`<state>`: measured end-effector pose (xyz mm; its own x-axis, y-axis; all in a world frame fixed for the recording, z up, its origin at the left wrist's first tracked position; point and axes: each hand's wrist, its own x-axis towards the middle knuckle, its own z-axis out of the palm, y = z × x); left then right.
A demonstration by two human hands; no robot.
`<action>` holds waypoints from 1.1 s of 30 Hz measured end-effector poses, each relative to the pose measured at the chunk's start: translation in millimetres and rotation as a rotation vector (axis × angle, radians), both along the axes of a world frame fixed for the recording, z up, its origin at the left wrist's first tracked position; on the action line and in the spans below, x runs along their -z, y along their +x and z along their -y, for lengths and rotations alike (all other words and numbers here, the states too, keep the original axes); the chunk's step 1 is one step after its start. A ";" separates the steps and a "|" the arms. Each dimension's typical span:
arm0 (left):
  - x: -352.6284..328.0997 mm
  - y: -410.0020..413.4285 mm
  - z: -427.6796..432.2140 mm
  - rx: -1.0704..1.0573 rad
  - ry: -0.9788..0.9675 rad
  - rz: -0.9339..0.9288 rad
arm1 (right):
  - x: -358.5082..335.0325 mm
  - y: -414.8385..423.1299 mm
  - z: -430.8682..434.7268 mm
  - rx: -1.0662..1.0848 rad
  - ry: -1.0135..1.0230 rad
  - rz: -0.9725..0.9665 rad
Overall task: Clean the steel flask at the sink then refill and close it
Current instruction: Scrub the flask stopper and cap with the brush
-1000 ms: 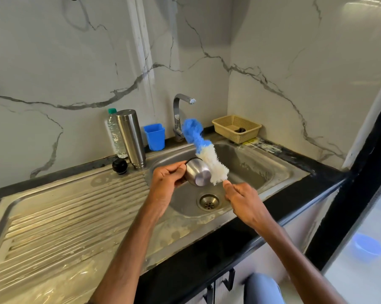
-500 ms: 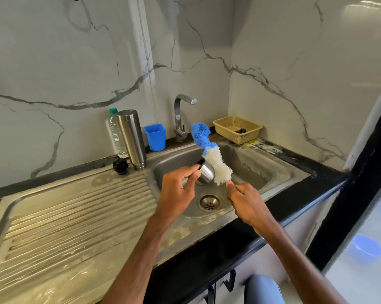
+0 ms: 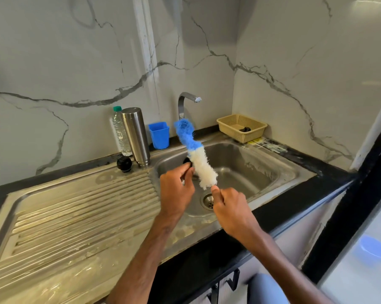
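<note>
The steel flask (image 3: 135, 136) stands upside down at the back of the sink's draining board, with its black stopper (image 3: 124, 163) beside it. Over the basin, my left hand (image 3: 176, 189) grips the flask's steel cap (image 3: 187, 163), now mostly hidden behind my fingers with only its dark mouth showing. My right hand (image 3: 229, 207) holds the handle of a blue and white bottle brush (image 3: 196, 154), whose bristles point up and lie against the cap.
The tap (image 3: 186, 102) rises behind the basin (image 3: 251, 167). A clear water bottle (image 3: 119, 130) and a blue cup (image 3: 159, 135) stand near the flask. A beige basket (image 3: 241, 127) sits at the back right. The ribbed draining board (image 3: 75, 211) spreads to the left.
My left hand has turned the cap so its shiny outside is now hidden behind my fingers. The brush has slid along the cap and stands more upright.
</note>
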<state>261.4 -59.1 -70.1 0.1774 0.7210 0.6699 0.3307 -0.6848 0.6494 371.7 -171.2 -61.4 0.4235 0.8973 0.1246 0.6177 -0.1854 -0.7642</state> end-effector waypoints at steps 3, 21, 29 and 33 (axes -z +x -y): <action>-1.7 2.5 4.3 0.011 -0.062 0.040 | 1.2 3.4 -7.1 0.055 0.007 0.032; -3.6 1.9 4.7 0.093 -0.554 0.362 | 5.3 -12.5 8.5 -0.060 0.049 0.065; -5.4 -1.2 6.6 0.023 -0.475 0.313 | 4.1 -17.6 3.0 -0.076 0.065 0.063; -8.0 2.5 14.2 0.050 -0.531 0.468 | 4.8 -4.6 -8.4 0.047 0.103 -0.002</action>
